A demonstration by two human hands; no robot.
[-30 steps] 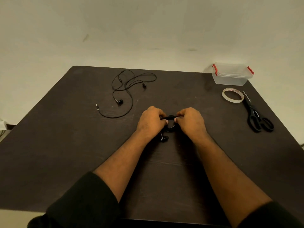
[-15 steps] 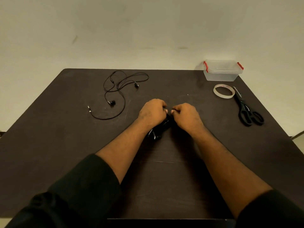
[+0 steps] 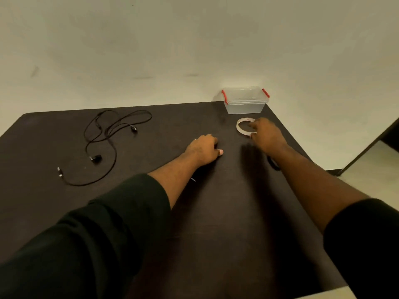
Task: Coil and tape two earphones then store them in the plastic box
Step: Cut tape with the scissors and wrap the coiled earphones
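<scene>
Left hand [image 3: 203, 151] curls over the coiled earphone, hidden beneath it at mid-table. Right hand [image 3: 264, 132] pinches the tape [image 3: 240, 128] rim. Cord is light, springy — hold across the loops. Second earphone [image 3: 103, 143] lies loose, far left.

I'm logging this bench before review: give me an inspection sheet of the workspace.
Surface: dark table, matte.
Job's things: loose earphone uncoiled at far left; tape roll near the closed plastic box at the far right corner.
Clutter: a dark loop shows under the right forearm, identity unclear.
Grippers: left hand curled, its contents hidden; right hand touching the tape roll.
Cables: only the earphone lead.
Surroundings: plain wall.
</scene>
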